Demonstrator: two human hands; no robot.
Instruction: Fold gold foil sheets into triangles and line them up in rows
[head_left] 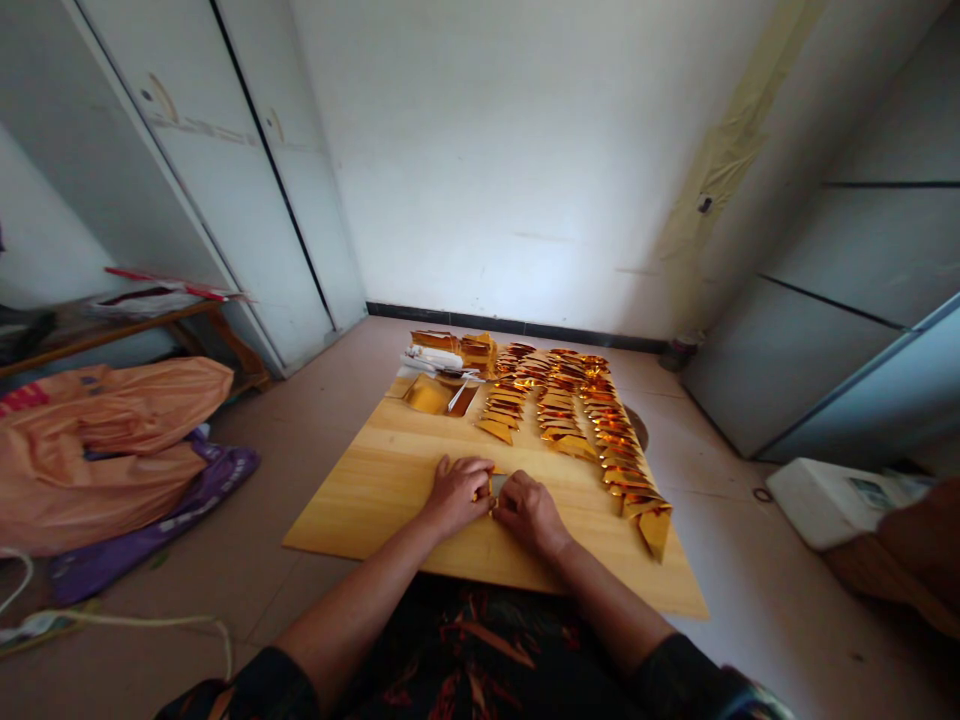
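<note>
Near the front of a wooden board (360,500), my left hand (457,492) and my right hand (531,512) come close together. Curled fingers of both hands pinch a small sheet of foil paper (497,484), pale on one face with gold at its edges. Most of the sheet is hidden behind the fingers. Beyond my hands, folded gold foil pieces (559,410) stand in overlapping rows, and a longer row (619,450) runs down the right side. A flat stack of gold foil sheets (429,394) lies at the back left.
White packaging (431,358) lies behind the foil stack. Left of the board, an orange bag (112,440) and a purple bag (180,510) are on the floor beside a cable (150,620). Cabinets (225,170) stand left; a white box (832,500) is at right.
</note>
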